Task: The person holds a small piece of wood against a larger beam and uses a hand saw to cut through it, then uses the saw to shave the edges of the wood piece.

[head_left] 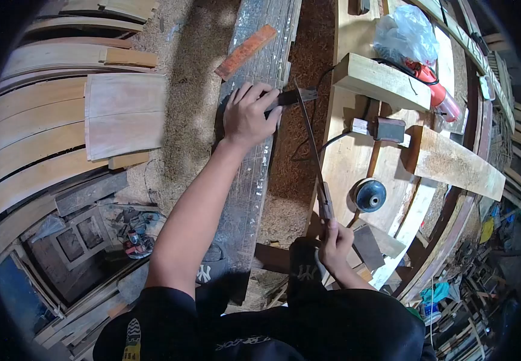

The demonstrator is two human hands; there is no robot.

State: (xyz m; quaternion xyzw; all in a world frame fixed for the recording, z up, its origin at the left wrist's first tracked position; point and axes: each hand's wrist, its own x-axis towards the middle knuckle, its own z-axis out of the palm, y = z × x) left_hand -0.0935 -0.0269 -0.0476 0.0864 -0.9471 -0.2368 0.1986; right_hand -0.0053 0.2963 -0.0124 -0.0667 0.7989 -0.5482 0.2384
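My left hand (251, 114) presses a short dark strip of wood (288, 98) onto a worn grey plank (242, 198), fingers closed over it. The strip's far end sticks out past the plank's right edge. In my right hand (336, 245) is the handle of a handsaw (312, 138), the fingers wrapped round it. Its long thin blade slants up and left, and the upper part crosses the strip near its overhanging end. A reddish wood strip (246, 52) lies on the plank just beyond my left hand.
To the right, a light board carries a thick wood block (382, 81), a red power tool (440, 95), a plastic bag (406, 36), a hammer (388, 129) and a round dark disc (370, 195). Curved wooden panels (37, 114) stand at left. Sawdust (189, 90) covers the floor.
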